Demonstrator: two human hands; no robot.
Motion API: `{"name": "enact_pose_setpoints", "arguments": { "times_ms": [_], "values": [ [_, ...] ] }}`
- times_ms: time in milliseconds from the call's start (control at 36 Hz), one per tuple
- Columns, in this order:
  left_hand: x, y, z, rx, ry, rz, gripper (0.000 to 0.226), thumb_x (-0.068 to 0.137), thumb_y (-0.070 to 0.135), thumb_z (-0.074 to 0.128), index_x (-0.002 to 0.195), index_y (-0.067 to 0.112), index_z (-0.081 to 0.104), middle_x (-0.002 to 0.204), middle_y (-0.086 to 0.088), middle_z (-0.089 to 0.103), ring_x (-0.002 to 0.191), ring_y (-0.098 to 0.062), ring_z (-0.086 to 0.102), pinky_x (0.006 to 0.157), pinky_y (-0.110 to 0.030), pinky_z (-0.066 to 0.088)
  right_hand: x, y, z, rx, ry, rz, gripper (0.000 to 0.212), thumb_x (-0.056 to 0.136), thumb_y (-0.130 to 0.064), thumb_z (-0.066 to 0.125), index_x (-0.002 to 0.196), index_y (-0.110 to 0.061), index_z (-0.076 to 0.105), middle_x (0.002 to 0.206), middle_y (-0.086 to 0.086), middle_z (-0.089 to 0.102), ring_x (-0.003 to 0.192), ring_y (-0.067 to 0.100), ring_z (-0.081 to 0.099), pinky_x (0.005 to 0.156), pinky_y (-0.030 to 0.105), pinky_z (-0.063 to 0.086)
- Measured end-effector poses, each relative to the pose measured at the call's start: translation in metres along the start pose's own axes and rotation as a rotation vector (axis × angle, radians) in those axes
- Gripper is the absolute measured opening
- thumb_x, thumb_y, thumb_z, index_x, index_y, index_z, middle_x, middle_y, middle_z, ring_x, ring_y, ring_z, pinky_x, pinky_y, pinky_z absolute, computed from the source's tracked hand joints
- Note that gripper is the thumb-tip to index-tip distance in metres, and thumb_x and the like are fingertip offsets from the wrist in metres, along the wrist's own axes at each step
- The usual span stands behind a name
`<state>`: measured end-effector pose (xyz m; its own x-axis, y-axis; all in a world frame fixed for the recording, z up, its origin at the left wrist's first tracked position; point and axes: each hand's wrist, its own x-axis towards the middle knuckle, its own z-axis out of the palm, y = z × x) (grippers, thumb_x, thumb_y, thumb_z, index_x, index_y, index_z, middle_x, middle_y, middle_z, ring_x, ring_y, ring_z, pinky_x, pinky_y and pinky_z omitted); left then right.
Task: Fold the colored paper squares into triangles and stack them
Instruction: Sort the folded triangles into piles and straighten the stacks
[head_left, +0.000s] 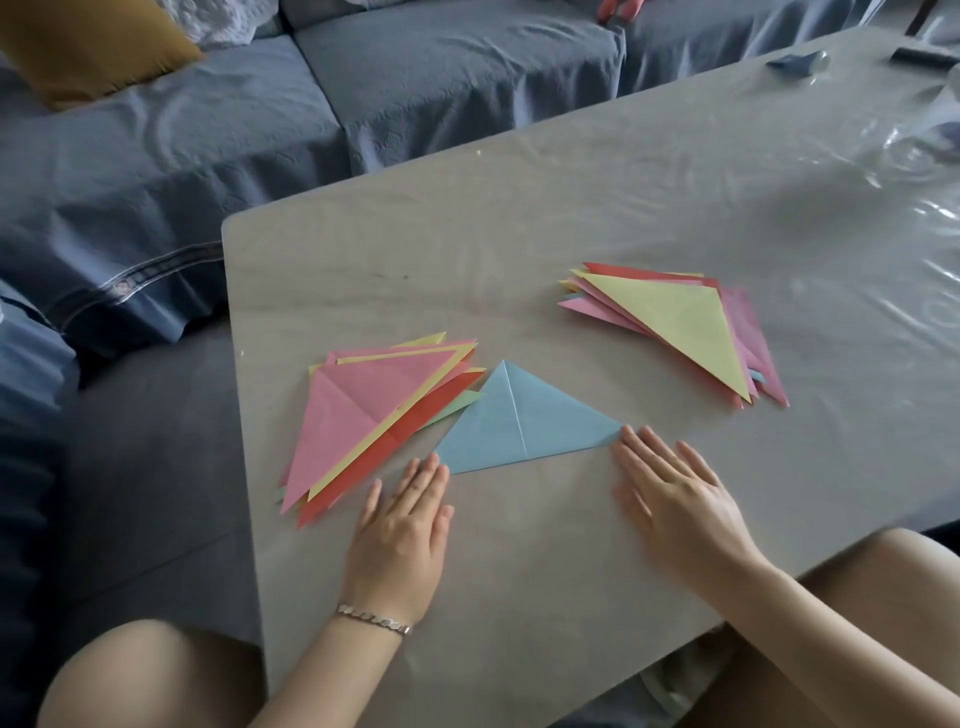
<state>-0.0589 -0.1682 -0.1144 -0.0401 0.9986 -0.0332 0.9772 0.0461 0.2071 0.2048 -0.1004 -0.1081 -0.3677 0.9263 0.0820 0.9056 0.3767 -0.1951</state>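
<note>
A grey surface (571, 208) under glossy clear film stands beside a blue-covered sofa (208, 130); a mustard cushion (88, 47), perhaps, sits far left.

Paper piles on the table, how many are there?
2. The pink-topped pile lies left of the single blue triangle; the yellow-topped pile lies farther back on the right.

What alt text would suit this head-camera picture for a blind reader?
A person's left hand and right hand lie flat on a grey table, fingertips at the two ends of a folded blue triangle. A pink-topped stack lies left of it, a yellow-topped stack farther right.
</note>
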Motion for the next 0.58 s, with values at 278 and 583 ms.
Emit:
{"name": "enact_pose_setpoints", "arguments": {
  "times_ms": [278,583],
  "values": [
    [-0.007,-0.010,-0.010,0.022,0.097,-0.046,0.059,0.097,0.040,0.017,0.112,0.011,0.066,0.123,-0.001,0.061,0.114,-0.019,0.058,0.101,-0.035,0.021,0.005,0.004,-0.005,0.001,0.126,0.073,0.036,0.085,-0.026,0.041,0.100,-0.012,0.070,0.108,0.000,0.069,0.105,0.030,0.063,0.091,0.047,0.045],
    [0.012,-0.029,-0.047,-0.088,0.385,-0.064,0.024,0.081,0.019,0.050,0.081,0.006,0.070,0.092,-0.007,0.069,0.077,-0.026,0.065,0.070,-0.034,0.050,0.069,-0.045,-0.028,0.123,-0.179,0.191,0.062,0.084,-0.048,0.059,0.137,-0.023,0.039,0.133,0.004,0.043,0.127,0.024,0.034,0.104,0.032,0.022]
  ]
}}
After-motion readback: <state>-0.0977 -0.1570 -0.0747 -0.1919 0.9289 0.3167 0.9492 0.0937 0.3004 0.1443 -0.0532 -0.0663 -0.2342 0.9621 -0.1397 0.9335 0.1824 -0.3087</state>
